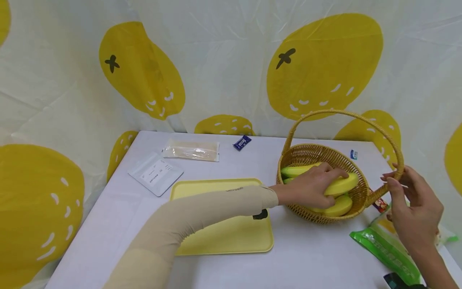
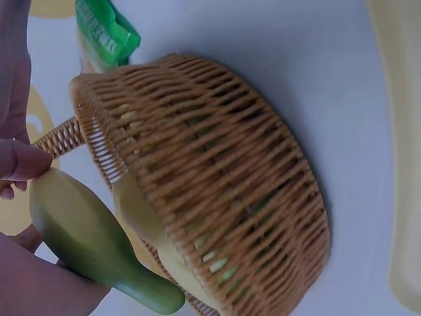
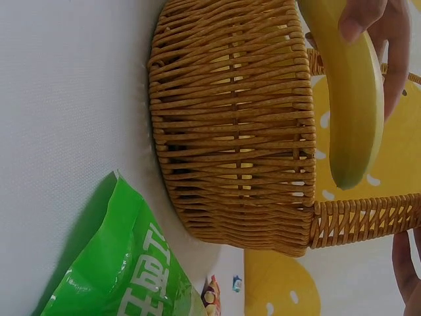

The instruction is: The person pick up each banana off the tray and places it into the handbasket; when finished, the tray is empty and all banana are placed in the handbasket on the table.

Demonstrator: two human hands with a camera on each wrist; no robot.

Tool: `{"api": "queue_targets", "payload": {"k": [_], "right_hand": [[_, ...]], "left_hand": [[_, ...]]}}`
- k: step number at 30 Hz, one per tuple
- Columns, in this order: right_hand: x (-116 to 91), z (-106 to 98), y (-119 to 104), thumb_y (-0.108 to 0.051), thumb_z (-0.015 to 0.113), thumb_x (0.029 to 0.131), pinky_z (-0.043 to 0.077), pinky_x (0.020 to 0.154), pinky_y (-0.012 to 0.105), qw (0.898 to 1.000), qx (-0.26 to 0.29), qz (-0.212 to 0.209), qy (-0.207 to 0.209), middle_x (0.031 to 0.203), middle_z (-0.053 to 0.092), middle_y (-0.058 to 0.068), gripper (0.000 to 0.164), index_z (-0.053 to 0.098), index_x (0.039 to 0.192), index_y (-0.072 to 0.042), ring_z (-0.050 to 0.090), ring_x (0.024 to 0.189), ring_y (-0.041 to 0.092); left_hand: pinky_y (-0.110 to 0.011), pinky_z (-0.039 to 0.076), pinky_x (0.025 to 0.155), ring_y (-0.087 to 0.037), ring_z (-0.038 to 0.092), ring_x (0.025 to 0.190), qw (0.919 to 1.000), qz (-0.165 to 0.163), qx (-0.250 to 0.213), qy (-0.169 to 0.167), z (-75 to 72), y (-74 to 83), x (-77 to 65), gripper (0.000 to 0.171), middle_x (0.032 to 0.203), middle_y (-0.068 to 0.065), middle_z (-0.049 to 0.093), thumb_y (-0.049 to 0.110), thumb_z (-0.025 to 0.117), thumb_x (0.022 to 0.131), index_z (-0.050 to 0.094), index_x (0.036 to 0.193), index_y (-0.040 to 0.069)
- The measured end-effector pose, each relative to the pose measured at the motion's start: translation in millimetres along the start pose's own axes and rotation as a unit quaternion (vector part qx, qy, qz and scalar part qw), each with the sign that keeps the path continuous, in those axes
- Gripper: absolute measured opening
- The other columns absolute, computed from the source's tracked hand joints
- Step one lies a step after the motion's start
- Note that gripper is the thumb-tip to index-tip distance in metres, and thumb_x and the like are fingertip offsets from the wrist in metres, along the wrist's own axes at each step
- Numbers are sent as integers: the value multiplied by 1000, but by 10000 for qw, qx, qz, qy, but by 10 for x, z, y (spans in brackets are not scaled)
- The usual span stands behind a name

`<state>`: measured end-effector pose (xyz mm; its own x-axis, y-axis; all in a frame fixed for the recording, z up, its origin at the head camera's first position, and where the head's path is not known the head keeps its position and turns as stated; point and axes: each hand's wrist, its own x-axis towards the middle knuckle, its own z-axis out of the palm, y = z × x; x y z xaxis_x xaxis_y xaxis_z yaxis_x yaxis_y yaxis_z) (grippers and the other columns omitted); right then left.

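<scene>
My left hand (image 1: 317, 185) grips a yellow banana (image 1: 342, 184) with a green tip, held at the top of a wicker basket (image 1: 306, 150). In the left wrist view, the banana (image 2: 85, 230) is tilted and stands out above the basket's rim. Other bananas (image 1: 339, 206) lie inside the basket, partly hidden under my left hand. On the right, my right hand (image 1: 415, 204) pinches the basket's tall arched handle (image 1: 397, 156) between thumb and fingers. Only its fingertips (image 3: 404, 263) on the handle show in the right wrist view.
Left of the basket lies a yellow tray (image 1: 231, 237), partly under my left arm. Behind it are a white pouch (image 1: 157, 174), a clear packet (image 1: 193, 150) and a blue wrapper (image 1: 242, 142). A green bag (image 1: 390, 249) lies below my right hand; a small packet (image 1: 353, 154) is behind the basket.
</scene>
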<state>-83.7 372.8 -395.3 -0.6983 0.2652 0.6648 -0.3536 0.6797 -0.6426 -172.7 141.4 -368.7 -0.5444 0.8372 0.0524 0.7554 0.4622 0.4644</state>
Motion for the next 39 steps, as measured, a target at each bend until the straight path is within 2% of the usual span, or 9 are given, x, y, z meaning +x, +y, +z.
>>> {"api": "queue_targets", "payload": {"k": [8,14,18,21,25,30,33,37,39], "right_hand": [[10,7,-19,4,61,104,46,90,10,9998,5,-132,-123,116,68,-10,42,63,145,-4,62,103,1],[20,14,-8,4,61,104,46,92,11,9996,57,-173,-196,117,67,-13,42,62,145,0,62,106,2],[19,24,-9,4,61,104,46,92,11,9996,62,-188,-177,117,68,-12,41,62,144,1,62,105,1],[23,33,-15,5,62,103,46,93,11,9997,69,-211,-136,116,68,-11,40,63,144,0,62,104,0],[26,33,-28,5,62,103,46,93,11,9996,67,-225,-126,117,68,-11,41,63,144,-1,62,104,0],[29,32,-36,5,61,103,46,91,10,9998,29,-176,-86,116,69,-8,41,64,143,-3,62,103,1],[47,24,-39,4,61,104,46,92,11,9998,-5,-179,-79,116,69,-8,40,64,143,-3,62,104,1],[69,8,-64,2,61,104,45,94,11,9994,8,-344,-65,120,67,-12,44,61,147,-5,62,106,-1],[87,-3,-113,0,62,104,45,97,13,9988,31,-462,126,122,66,-13,44,60,148,-5,61,109,-1]], "left_hand": [[-14,36,72,-3,44,93,9997,-152,193,6,123,61,-11,67,113,6,45,25,73,95,47,156,25],[-16,32,79,-5,40,98,9985,-234,484,62,196,55,18,68,116,8,47,29,74,94,47,157,27],[-17,30,85,-7,39,103,9977,-272,597,153,188,53,-5,67,125,8,49,30,73,94,49,157,29],[-17,31,88,-7,39,107,9987,-289,372,208,138,25,-54,64,131,8,49,29,70,95,50,156,29],[-18,30,93,-7,40,113,9989,-170,133,414,63,-67,-155,62,137,5,47,23,67,95,51,155,26],[-20,35,96,-11,44,116,9920,481,623,985,7,-208,-337,62,141,-4,48,17,65,94,52,154,18],[-22,38,100,-16,47,120,9860,785,750,1268,-52,-278,-494,60,143,-7,48,16,65,94,53,153,14],[-26,30,114,-21,44,137,9821,918,728,1476,-190,-436,-728,58,150,-10,46,12,64,94,53,151,9],[-29,28,117,-23,42,141,9801,952,691,1596,-262,-547,-840,57,152,-12,47,10,64,94,53,150,8]]}}
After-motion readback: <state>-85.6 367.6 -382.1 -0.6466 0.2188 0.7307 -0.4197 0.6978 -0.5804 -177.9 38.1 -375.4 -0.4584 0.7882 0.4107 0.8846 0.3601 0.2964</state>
